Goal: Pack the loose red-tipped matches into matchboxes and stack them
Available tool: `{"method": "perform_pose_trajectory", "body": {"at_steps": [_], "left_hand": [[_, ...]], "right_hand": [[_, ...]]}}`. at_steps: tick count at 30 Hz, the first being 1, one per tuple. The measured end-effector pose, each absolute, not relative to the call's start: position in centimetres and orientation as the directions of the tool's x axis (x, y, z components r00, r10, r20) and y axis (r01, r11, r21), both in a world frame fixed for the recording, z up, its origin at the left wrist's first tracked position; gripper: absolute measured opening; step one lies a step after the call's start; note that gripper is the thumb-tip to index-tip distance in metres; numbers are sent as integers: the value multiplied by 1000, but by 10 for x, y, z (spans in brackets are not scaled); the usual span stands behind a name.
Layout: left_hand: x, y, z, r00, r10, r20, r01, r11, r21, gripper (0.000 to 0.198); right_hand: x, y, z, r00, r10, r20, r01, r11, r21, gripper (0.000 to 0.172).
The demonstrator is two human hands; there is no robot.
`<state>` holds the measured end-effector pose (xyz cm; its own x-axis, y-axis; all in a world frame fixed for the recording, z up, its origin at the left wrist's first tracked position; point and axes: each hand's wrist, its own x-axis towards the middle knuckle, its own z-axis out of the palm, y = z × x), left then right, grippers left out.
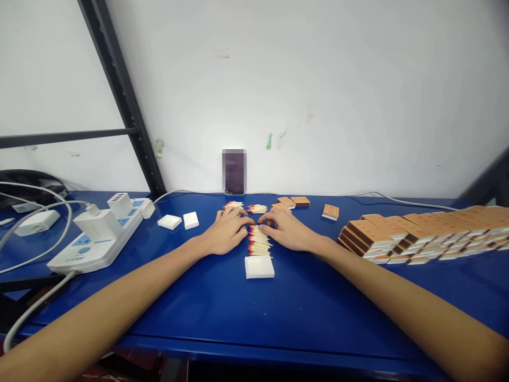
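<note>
On the blue table, a row of red-tipped matches (259, 248) runs between my two hands. My left hand (227, 232) is at the left, by the red heads, its fingers stretched forward and the thumb apart. From the right, my right hand (289, 231) reaches to the row's far end, thumb and index finger apart and bent near the sticks. Another bunch of matches (257, 209) lies just beyond the fingertips. More matches (233, 204) are partly hidden behind my left hand. A white matchbox tray (260, 267) lies at the row's near end.
Two white pieces (191, 220) lie left of my hands, near a power strip (99, 246) with chargers and cables. Several orange matchboxes (300, 201) lie behind my right hand. Stacked matchboxes (421, 231) fill the right side. A phone-like device (234, 172) leans against the wall.
</note>
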<state>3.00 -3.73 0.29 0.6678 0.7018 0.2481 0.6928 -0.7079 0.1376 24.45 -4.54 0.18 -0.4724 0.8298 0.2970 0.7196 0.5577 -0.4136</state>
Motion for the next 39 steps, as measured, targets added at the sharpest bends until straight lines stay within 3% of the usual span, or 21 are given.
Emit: {"method": "perform_pose_trajectory", "body": {"at_steps": [4,11,20,24,32,39], "left_hand": [[29,-39,5,683,688,245,677,-722,141,35],[25,-45,10,745,634,209,598,-773,212,42],[25,-52,13,823,535,191,481,-835,266,45],[26,-53,14,827,527,195,468,-838,281,49],[25,-53,14,835,515,193,442,-837,323,52],[29,-55,15,824,522,222,436,-833,339,45]], "right_hand": [[248,-58,13,-564,799,208,697,596,-398,44],[252,-73,32,-663,745,73,624,604,-496,81],[248,-77,27,-638,760,121,640,611,-466,91],[248,-76,25,-645,748,160,615,632,-472,85],[246,-71,22,-641,730,239,591,667,-453,53],[245,-67,15,-610,738,290,601,669,-437,46]]}}
